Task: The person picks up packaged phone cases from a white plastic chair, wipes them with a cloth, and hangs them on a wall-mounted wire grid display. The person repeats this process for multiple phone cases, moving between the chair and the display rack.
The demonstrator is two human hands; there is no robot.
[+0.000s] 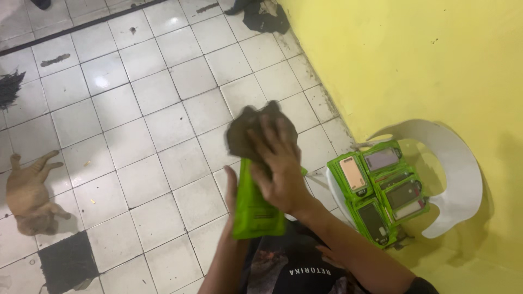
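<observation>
Hands are mine: my left hand [231, 188] has its grip closed on a green packet [255, 204] held upright above the tiled floor [136, 136]; my right hand [280, 163] presses a dark cloth [248, 130] against its top. Similar packets [381, 190] fill the white chair [457, 169] just beside.
</observation>
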